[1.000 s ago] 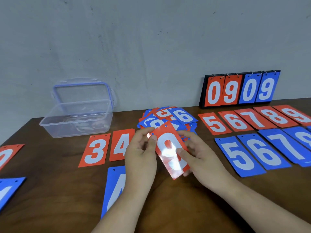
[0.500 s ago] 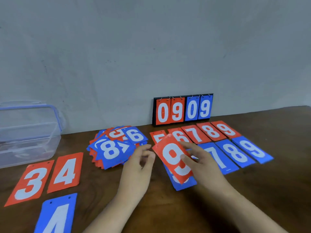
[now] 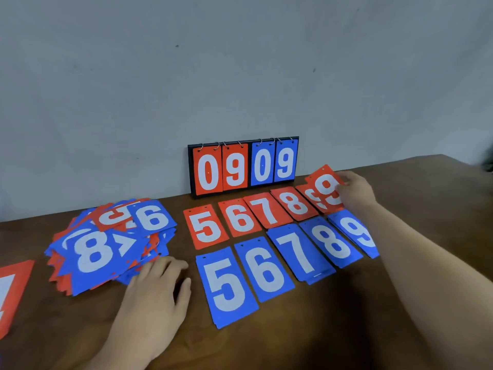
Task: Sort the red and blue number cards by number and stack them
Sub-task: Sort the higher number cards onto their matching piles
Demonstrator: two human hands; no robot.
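My right hand [image 3: 356, 192] holds a red 9 card [image 3: 326, 186] tilted just over the red 9 pile [image 3: 310, 194] at the far right of the red row. Red cards 5 [image 3: 205, 227], 6 [image 3: 238, 217], 7 [image 3: 266, 210] and 8 [image 3: 294, 204] lie in a row. In front lie blue piles 5 [image 3: 226, 285], 6 [image 3: 264, 268], 7 [image 3: 300, 251], 8 [image 3: 330, 241] and 9 [image 3: 356, 235]. A loose heap of mixed cards [image 3: 106, 244] sits at the left. My left hand [image 3: 157, 289] rests fingers apart at the heap's near right edge, holding nothing.
A black scoreboard stand [image 3: 244, 166] showing 0909 leans against the grey wall behind the rows. A red card [image 3: 12, 292] is cut off by the left edge. The brown table [image 3: 320, 329] runs to the wall at the back.
My right hand carried the red 9 card from the table's middle to the far right end of the red row. My left hand let go and dropped beside the heap. The view swung right.
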